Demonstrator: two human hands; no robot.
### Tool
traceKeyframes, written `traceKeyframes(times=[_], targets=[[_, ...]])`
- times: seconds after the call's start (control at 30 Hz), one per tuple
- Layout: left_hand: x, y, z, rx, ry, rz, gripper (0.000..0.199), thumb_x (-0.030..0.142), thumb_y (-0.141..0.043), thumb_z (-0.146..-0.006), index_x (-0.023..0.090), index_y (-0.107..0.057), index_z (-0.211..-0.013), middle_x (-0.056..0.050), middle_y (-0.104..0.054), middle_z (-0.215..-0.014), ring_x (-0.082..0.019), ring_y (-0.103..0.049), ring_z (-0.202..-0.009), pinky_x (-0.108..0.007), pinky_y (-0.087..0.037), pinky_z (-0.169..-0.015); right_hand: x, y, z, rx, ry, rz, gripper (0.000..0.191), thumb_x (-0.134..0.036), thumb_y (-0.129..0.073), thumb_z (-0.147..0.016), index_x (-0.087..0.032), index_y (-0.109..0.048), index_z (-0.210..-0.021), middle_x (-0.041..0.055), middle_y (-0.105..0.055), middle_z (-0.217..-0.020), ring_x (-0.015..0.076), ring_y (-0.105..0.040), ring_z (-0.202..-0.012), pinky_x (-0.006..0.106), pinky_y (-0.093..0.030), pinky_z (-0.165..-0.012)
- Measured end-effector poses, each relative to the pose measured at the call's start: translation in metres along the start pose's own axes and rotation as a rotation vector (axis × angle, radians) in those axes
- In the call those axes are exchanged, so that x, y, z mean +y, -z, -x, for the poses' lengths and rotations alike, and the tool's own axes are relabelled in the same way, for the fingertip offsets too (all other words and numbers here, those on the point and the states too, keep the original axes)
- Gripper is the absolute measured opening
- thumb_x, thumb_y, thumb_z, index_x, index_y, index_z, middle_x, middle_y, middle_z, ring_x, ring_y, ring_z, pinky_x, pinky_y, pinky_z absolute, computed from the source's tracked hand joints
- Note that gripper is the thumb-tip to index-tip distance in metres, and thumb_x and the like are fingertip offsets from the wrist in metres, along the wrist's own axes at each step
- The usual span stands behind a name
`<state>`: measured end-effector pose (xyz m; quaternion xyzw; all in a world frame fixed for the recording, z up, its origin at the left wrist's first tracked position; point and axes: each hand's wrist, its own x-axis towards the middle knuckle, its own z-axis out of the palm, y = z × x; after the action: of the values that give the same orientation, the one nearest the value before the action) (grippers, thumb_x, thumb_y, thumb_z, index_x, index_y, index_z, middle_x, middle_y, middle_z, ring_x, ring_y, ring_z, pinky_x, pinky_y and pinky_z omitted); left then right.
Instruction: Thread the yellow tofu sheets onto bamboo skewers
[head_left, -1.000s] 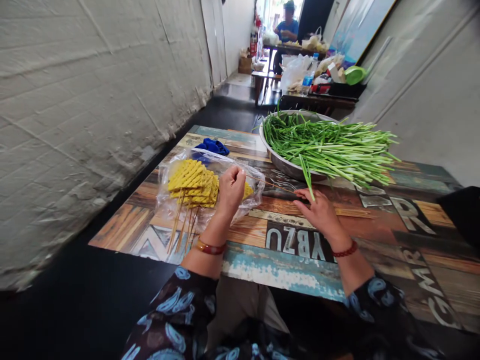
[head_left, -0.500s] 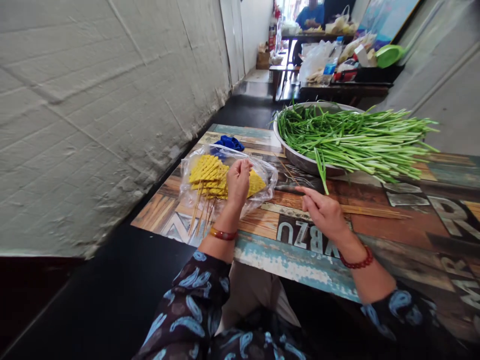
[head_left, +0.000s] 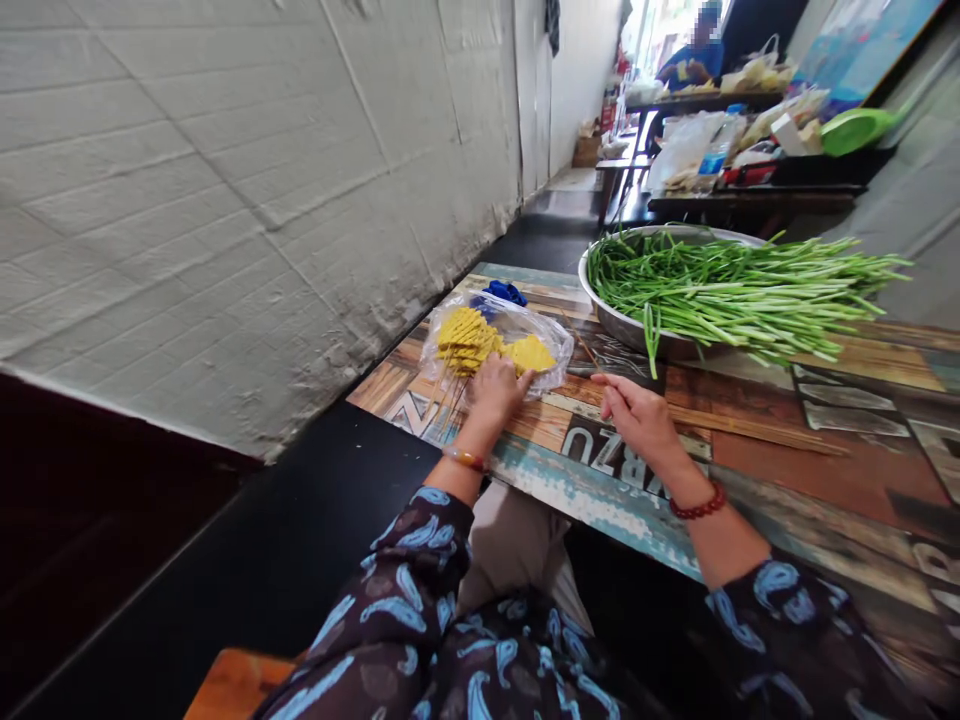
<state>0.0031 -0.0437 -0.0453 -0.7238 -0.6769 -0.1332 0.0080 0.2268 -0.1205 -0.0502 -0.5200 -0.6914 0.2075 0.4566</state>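
Observation:
My left hand is down at the near edge of the clear plastic bag, its thumb spread from the fingers. The fingertips are partly hidden against the yellow food pieces. Flat, yellow, crinkled pieces lie stacked on the bag, with thin sticks jutting toward me. More loose yellow pieces sit just right of that hand. My right hand is closed on a thin wooden skewer, which points up and left, away from me.
A metal basin heaped with long green stalks stands at the back right, stalks overhanging its rim. A blue cloth lies behind the bag. Several skewers lie right of my right hand. Another person sits far back.
My left hand has come down from above the bag onto the yellow pieces, its thumb now apart. The right hand still holds the skewer. The view has turned left.

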Motion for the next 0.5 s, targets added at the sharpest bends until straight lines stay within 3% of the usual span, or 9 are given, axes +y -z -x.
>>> traceKeyframes(times=[0.2, 0.37, 0.5], targets=[[0.012, -0.007, -0.009, 0.04, 0.15, 0.106, 0.047, 0.055, -0.053, -0.09, 0.012, -0.067, -0.103, -0.023, -0.065, -0.117, -0.037, -0.059, -0.113, -0.043, -0.045, -0.093, 0.001, 0.0, -0.002, 0.019, -0.014, -0.013, 0.037, -0.033, -0.042, -0.096, -0.015, -0.069, -0.115, -0.0007, -0.064, -0.06, 0.0156, -0.059, -0.051, 0.028, -0.048, -0.058], [0.014, -0.014, -0.018, 0.09, 0.27, 0.388, 0.027, 0.04, -0.07, -0.076, 0.017, -0.063, -0.088, -0.018, -0.065, -0.11, -0.034, -0.057, -0.113, -0.042, -0.042, -0.098, -0.001, 0.001, -0.002, 0.025, -0.006, -0.021, 0.037, -0.031, -0.043, -0.096, -0.015, -0.069, -0.114, -0.0002, -0.066, -0.061, 0.0157, -0.058, -0.051, 0.028, -0.048, -0.058], [0.015, -0.021, -0.03, 0.154, 0.328, 0.517, 0.019, 0.023, -0.07, -0.07, 0.019, -0.057, -0.082, -0.013, -0.065, -0.103, -0.029, -0.057, -0.112, -0.04, -0.04, -0.101, -0.001, 0.001, -0.002, 0.031, -0.006, -0.028, 0.037, -0.031, -0.042, -0.096, -0.015, -0.07, -0.115, -0.0004, -0.066, -0.061, 0.0161, -0.058, -0.05, 0.028, -0.047, -0.057]])
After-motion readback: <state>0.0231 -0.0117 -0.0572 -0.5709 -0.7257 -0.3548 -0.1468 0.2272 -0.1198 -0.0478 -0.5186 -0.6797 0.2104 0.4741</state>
